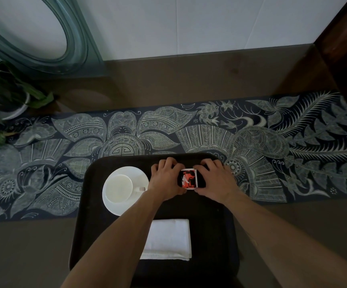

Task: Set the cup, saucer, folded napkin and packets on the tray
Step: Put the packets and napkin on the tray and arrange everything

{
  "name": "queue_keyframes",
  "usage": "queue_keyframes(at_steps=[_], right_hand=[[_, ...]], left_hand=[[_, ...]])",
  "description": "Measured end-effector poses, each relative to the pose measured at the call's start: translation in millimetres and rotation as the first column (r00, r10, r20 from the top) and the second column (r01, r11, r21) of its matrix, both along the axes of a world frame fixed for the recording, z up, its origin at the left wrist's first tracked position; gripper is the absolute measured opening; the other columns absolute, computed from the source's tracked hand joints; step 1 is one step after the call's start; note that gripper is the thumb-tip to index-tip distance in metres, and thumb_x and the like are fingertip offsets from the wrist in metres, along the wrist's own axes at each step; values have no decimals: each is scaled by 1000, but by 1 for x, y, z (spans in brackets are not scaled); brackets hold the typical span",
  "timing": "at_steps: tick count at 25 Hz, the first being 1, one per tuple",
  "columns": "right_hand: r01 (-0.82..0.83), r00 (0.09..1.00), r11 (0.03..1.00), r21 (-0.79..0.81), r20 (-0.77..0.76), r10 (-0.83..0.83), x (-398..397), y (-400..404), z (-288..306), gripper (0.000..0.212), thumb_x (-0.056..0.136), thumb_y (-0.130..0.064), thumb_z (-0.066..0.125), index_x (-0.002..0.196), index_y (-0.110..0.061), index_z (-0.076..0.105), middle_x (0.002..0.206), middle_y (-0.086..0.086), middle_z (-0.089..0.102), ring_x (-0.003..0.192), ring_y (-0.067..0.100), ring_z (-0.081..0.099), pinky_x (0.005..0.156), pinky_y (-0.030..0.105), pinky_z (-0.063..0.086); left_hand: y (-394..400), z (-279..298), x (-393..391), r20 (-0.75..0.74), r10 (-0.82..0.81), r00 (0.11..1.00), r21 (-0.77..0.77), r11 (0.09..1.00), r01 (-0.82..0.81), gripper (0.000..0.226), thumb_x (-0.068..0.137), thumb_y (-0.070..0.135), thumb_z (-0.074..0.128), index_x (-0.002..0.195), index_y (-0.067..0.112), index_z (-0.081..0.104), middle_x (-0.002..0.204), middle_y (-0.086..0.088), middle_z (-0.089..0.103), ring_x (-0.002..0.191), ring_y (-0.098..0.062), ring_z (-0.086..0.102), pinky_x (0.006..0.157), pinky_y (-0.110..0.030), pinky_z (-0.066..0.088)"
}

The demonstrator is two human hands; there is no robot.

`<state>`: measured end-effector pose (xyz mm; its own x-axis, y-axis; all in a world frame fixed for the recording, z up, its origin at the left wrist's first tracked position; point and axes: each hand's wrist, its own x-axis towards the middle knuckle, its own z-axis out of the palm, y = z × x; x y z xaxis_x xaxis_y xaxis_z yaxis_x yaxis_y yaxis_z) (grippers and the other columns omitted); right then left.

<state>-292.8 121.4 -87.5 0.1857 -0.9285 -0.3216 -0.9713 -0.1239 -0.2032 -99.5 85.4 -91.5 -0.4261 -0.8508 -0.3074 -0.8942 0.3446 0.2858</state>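
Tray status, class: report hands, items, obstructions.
Both hands, left hand and right hand, grip the packets at the tray far side. Cup on saucer, folded napkin aboard. Nothing in the way.

It looks like a guest room or lounge in a hotel or home: a brown counter point(189, 80) against a pale wall carries a dark blue batik runner point(262, 142) (flowers, fish, feathery leaves), a potted plant point(4, 96) and a thick glass ornament point(79, 44).
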Motion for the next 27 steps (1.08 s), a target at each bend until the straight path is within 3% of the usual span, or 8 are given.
queue_keyframes(at_steps=[27], right_hand=[[35,998,999,5,44,-36,20,14,-5,76,72,-57,66,139,-32,39,143,-1,36,132,24,31,104,46,34]], left_hand=[[11,4,13,41,-32,999,21,999,31,74,66,49,77,130,28,46,135,-2,39,127,-26,35,108,-48,26]])
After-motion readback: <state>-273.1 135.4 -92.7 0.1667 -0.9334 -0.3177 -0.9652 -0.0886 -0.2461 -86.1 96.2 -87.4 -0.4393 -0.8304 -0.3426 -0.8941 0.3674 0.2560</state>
